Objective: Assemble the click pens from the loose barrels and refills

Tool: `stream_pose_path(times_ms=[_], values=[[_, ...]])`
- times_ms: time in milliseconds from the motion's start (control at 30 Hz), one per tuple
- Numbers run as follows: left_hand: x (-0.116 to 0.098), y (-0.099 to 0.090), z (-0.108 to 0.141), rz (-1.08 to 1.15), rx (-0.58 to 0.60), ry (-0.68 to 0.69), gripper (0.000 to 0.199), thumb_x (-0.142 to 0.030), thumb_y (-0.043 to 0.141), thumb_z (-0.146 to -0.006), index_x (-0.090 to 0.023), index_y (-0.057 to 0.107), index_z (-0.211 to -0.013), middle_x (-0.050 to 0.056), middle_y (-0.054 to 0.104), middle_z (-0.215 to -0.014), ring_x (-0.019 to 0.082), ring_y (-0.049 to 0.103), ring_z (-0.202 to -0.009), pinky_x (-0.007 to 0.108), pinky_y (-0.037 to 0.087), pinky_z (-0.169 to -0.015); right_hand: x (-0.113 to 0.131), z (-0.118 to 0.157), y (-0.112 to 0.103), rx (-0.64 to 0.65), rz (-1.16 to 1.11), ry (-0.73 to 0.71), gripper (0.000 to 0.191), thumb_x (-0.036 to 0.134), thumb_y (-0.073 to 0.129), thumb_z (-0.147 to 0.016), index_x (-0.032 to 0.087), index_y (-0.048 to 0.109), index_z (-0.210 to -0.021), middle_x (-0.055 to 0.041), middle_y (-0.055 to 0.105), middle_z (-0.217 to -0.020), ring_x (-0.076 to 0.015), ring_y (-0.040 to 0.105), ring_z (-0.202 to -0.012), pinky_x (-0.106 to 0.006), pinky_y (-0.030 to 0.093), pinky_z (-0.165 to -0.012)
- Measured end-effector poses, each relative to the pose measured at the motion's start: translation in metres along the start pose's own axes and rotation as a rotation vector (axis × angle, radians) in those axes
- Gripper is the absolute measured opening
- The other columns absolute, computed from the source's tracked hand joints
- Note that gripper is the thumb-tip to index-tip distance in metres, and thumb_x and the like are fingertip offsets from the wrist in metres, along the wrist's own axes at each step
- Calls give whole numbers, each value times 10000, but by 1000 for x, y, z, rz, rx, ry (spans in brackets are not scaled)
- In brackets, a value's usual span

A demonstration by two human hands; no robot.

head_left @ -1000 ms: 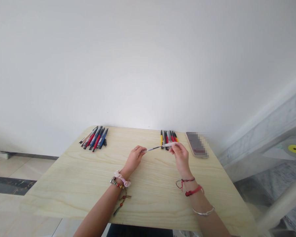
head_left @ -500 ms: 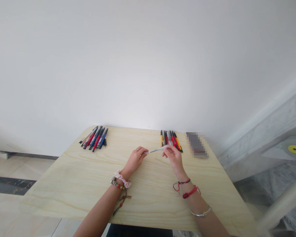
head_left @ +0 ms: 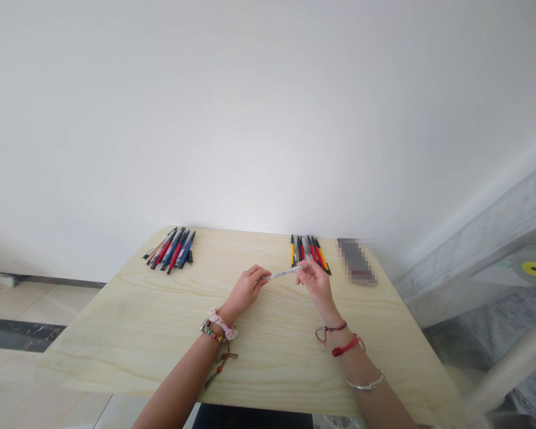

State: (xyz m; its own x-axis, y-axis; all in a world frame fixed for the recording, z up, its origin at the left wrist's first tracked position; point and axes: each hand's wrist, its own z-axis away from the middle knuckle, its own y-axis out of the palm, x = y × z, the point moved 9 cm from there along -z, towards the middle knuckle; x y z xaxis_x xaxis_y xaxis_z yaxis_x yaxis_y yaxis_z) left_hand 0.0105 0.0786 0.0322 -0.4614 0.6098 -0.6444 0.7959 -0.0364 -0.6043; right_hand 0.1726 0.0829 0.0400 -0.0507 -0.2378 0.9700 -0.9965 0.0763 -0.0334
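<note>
Clear pen (head_left: 286, 273): held between both hands over the worktop (head_left: 183, 333), slightly tilted, right end higher in view.
Left hand (head_left: 246, 289): fingers pinched on the pen's left end.
Right hand (head_left: 316, 282): thumb and fingertips closed on the other end (small contact patch, can't tell how firm).
Change: a second ago a thin dark length showed between the left fingers and the pale section, right hand farther out. Now right hand sits closer in, pale section covers most of the span. Last half second: hardly any shift.
Meaning: my read, the parts now overlap much more; fully seated or not, can't tell.
Pen row (head_left: 309, 247): just beyond the right hand, side by side; yellow, red, black, clear. Right-hand yellow pen shows more than it did (hand was covering it).
Pen pile (head_left: 172, 250): far left of worktop, well apart from the hands; overlapping, mostly red, blue, clear.
Phone (head_left: 357, 262): right of the row, screen pixelated.
Wrists: pink scrunchie (head_left: 223, 323) left; silver bangle (head_left: 366, 385) right.
Wall (head_left: 268, 119): white, behind the worktop's far edge.
</note>
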Motion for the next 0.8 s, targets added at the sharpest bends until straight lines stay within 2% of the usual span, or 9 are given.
stream_pose_path(times_ms=[167, 233, 367, 433, 500, 567, 667, 733, 800], values=[[3, 2, 1, -51, 13, 0, 171, -207, 417, -815, -170, 547, -920, 56, 562, -854, 148, 526, -800, 279, 429, -727, -8, -2, -4, 54, 265, 55, 250, 402, 561, -676, 174, 488, -601, 25, 508, -459, -96, 470, -398, -223, 403, -425], [5, 2, 1, -70, 13, -11, 172, -206, 418, -815, -175, 547, -925, 54, 564, -861, 151, 526, -804, 284, 427, -731, -13, -4, -4, 105, 282, 70, 232, 392, 570, -665, 166, 528, -701, 21, 531, -514, -89, 467, -400, -220, 408, -420], [10, 2, 1, -100, 0, -33, 171, -203, 420, -814, -179, 550, -923, 52, 566, -863, 154, 529, -813, 290, 421, -739, -12, -7, -4, 179, 240, 23, 459, 328, 625, -610, 184, 482, -1021, -28, 591, -807, -91, 532, -501, -237, 457, -503], [12, 2, 2, -111, -3, -42, 169, -201, 423, -814, -177, 552, -919, 52, 567, -863, 153, 531, -812, 290, 419, -739, -8, -6, -3, 204, 293, -4, 346, 329, 605, -633, 177, 531, -935, -25, 598, -766, -102, 545, -523, -239, 456, -522], [12, 2, 2, -124, -2, -47, 168, -199, 423, -813, -176, 555, -914, 52, 568, -866, 154, 531, -813, 291, 417, -741, -7, -4, -3, 199, 391, -10, 202, 355, 560, -675, 164, 572, -741, -2, 574, -592, -111, 529, -485, -236, 439, -494], [12, 2, 2, -135, -1, -49, 168, -199, 423, -813, -180, 559, -911, 51, 570, -868, 153, 531, -815, 293, 414, -744, -6, -4, -4, 176, 473, -1, 239, 380, 523, -704, 161, 564, -617, 15, 519, -464, -113, 499, -435, -234, 418, -459], [12, 1, 2, -140, -6, -50, 170, -199, 425, -812, -187, 562, -912, 48, 573, -870, 152, 532, -816, 293, 411, -748, -5, -3, -4, 159, 447, -1, 239, 368, 571, -663, 159, 588, -777, 12, 562, -540, -104, 490, -428, -232, 416, -448], [12, 0, 2, -136, -9, -50, 169, -198, 428, -810, -187, 563, -912, 49, 574, -868, 154, 532, -819, 294, 410, -749, -3, -4, -2, 178, 375, -23, 361, 330, 612, -626, 176, 544, -945, -2, 602, -684, -99, 511, -463, -233, 429, -469], [12, 0, 2, -132, -8, -51, 168, -197, 430, -809, -187, 564, -910, 50, 574, -867, 155, 533, -819, 294, 411, -747, -2, -4, -1, 199, 363, -40, 303, 309, 596, -644, 183, 546, -915, 2, 599, -685, -98, 519, -477, -231, 428, -482]])
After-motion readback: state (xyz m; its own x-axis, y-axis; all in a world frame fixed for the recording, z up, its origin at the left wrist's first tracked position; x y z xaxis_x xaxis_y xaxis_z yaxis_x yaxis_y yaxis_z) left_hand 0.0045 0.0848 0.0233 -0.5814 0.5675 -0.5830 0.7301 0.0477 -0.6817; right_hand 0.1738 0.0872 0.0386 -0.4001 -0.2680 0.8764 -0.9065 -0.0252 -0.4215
